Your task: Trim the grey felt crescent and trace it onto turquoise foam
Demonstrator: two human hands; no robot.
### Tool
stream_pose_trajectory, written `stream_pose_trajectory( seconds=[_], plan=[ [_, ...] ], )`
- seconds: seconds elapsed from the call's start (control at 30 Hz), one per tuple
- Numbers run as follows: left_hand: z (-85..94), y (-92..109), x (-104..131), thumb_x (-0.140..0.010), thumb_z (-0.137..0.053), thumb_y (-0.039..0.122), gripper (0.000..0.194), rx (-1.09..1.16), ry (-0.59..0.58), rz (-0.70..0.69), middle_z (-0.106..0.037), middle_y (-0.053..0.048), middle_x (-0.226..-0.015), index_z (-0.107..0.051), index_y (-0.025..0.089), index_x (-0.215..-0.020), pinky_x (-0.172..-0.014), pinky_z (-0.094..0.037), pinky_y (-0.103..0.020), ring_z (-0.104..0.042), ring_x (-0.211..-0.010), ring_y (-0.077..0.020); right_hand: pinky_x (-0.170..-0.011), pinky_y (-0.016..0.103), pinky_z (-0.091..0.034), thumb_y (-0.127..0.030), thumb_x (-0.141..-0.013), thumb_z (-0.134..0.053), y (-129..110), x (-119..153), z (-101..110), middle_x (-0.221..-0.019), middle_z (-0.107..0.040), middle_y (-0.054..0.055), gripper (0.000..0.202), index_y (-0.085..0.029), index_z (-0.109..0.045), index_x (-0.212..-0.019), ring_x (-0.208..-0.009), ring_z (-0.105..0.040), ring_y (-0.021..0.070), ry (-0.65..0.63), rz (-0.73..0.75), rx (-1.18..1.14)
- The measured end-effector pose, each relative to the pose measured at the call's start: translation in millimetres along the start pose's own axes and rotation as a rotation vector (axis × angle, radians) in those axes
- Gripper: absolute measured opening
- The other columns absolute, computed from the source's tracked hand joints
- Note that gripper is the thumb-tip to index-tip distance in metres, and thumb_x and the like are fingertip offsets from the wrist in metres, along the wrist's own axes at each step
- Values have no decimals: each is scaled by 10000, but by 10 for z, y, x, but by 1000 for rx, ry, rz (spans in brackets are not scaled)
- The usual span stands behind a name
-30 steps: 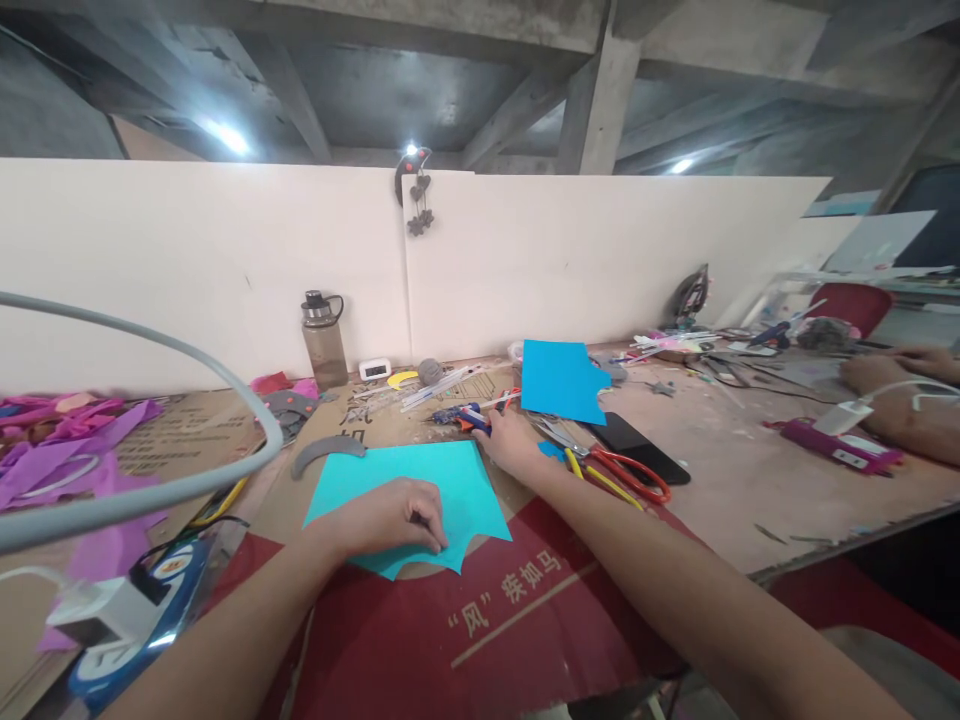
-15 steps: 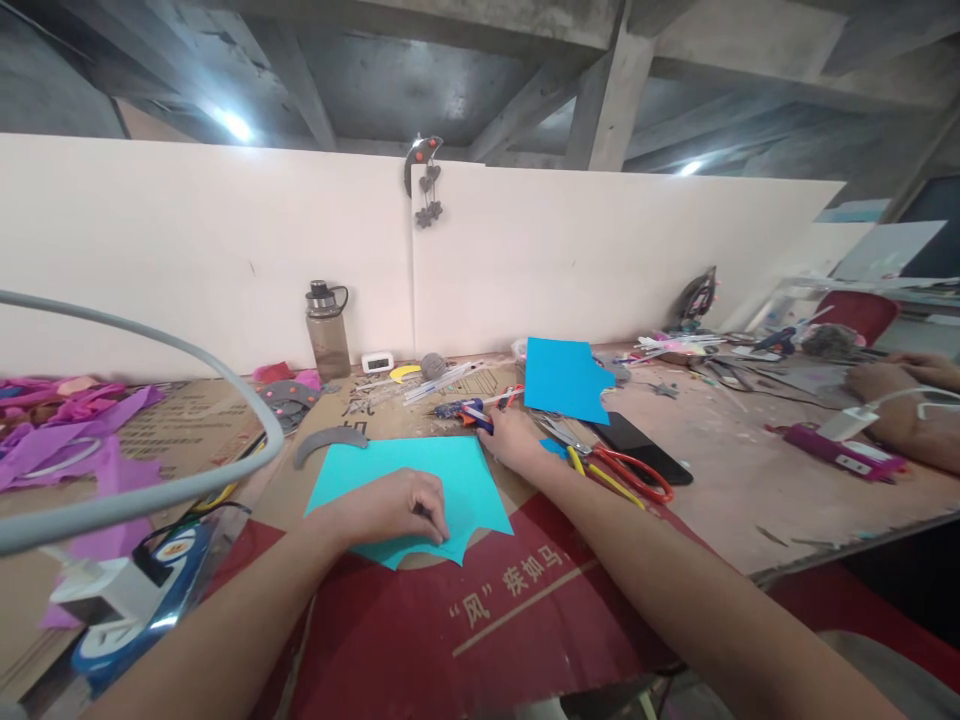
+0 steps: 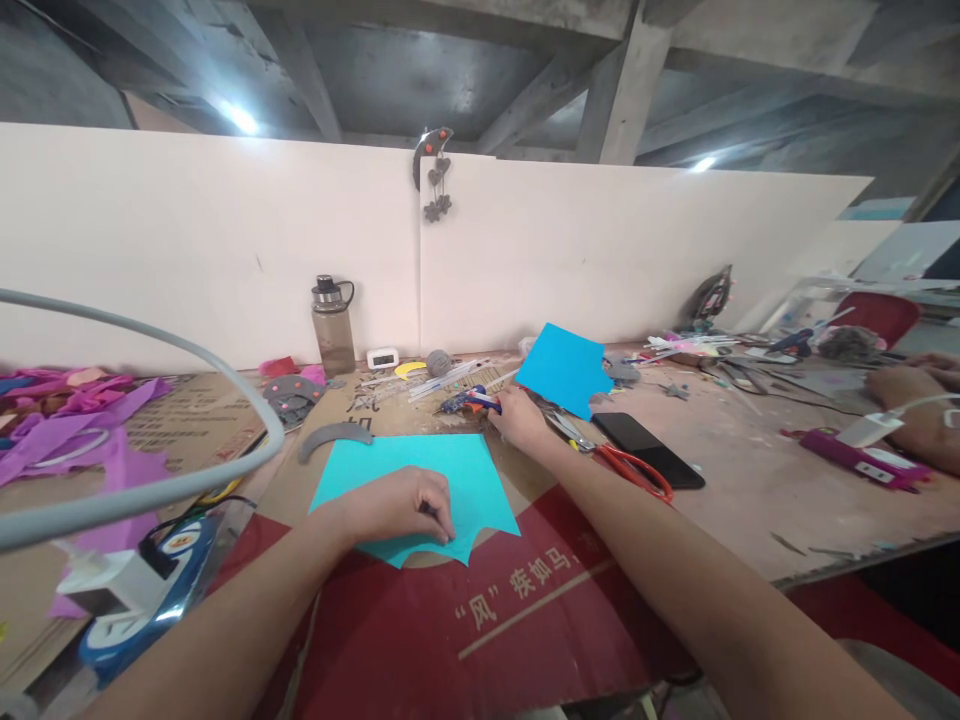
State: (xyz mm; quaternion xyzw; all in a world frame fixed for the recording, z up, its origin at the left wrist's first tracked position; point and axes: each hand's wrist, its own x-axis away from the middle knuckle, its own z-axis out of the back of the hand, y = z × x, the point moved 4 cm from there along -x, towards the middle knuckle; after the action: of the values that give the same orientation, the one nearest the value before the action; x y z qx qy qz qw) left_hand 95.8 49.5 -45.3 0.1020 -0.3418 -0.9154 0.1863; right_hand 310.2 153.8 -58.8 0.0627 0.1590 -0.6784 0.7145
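On a turquoise sheet (image 3: 420,455) with a scalloped near edge, my left hand (image 3: 416,508) rests with its fingers pinched together. What is between those fingertips is hidden. Beyond the sheet's far right corner, my right hand (image 3: 523,420) has its fingers closed at the handle end of a blue glue gun (image 3: 466,400). A bright blue sheet (image 3: 564,368) with a cut edge lies just past that hand. Red-handled scissors (image 3: 636,472) lie beside my right forearm, partly covered by it. A grey felt crescent (image 3: 335,436) touches the turquoise sheet's far left edge.
A black phone (image 3: 651,450) lies right of the scissors. A bottle (image 3: 333,325) and small white clock (image 3: 382,357) stand at the back. A grey cable (image 3: 187,345) arcs in from the left over a power strip (image 3: 154,600). Another person's hand (image 3: 911,390) is far right.
My right hand has shifted slightly up and away at the glue gun. The bright blue sheet has turned and tilted. My left hand keeps its place on the turquoise sheet.
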Motion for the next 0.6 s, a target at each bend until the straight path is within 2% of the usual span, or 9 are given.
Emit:
stream_pose_trajectory(
  seconds=[0.1, 0.23, 0.33, 0.4, 0.5, 0.57, 0.6],
  plan=[
    [4, 8, 1, -798, -699, 300, 127, -13, 3, 4, -675, -34, -764, -770, 198, -774, -712, -452, -209, -606, -760, -123, -833, 292, -395, -248, -880, -485, 67, -62, -83, -1040, -652, 144, 252, -121, -665, -1002, -967, -578, 237, -24, -24, 10],
    [5, 22, 2, -800, -696, 309, 129, -33, -3, 9, -677, -31, -749, -769, 208, -767, -689, -450, -210, -611, -751, -128, -900, 339, -354, -261, -887, -505, 60, -70, -73, -1042, -652, 169, 240, -114, -686, -940, -1048, -534, 274, -7, 0, 24],
    [3, 19, 4, -804, -691, 317, 137, -41, -1, 6, -677, -33, -763, -768, 208, -775, -706, -451, -214, -609, -763, -128, -930, 402, -330, -300, -921, -468, 23, 7, 78, -1050, -637, 208, 299, -91, -679, -964, -1088, -493, 311, 53, 5, 21],
    [1, 12, 5, -806, -688, 325, 146, -36, 3, 1, -672, -35, -772, -765, 205, -777, -716, -453, -215, -604, -764, -125, -943, 426, -318, -271, -952, -389, -21, 87, 234, -1071, -627, 213, 333, -91, -666, -998, -1107, -472, 316, 110, 14, 9],
    [-2, 16, 10, -814, -675, 350, 176, -24, 12, -13, -662, -38, -768, -761, 201, -779, -716, -458, -218, -597, -753, -121, -935, 383, -341, -209, -963, -326, -143, 228, 451, -1120, -610, 184, 341, -116, -646, -1037, -1097, -481, 278, 184, 47, -27],
    [-1, 31, 15, -820, -667, 361, 190, -25, 23, -18, -660, -39, -761, -758, 200, -777, -717, -462, -222, -596, -756, -124, -860, 324, -392, -231, -957, -361, -257, 333, 511, -1045, -630, 136, 304, -144, -650, -990, -984, -540, 231, 156, 102, -98],
    [0, 41, 18, -820, -666, 358, 188, -26, 27, -17, -662, -39, -761, -756, 200, -774, -721, -463, -223, -598, -764, -127, -807, 307, -412, -276, -948, -404, -317, 389, 505, -977, -637, 114, 281, -153, -656, -950, -910, -562, 217, 95, 148, -156]
  ],
)
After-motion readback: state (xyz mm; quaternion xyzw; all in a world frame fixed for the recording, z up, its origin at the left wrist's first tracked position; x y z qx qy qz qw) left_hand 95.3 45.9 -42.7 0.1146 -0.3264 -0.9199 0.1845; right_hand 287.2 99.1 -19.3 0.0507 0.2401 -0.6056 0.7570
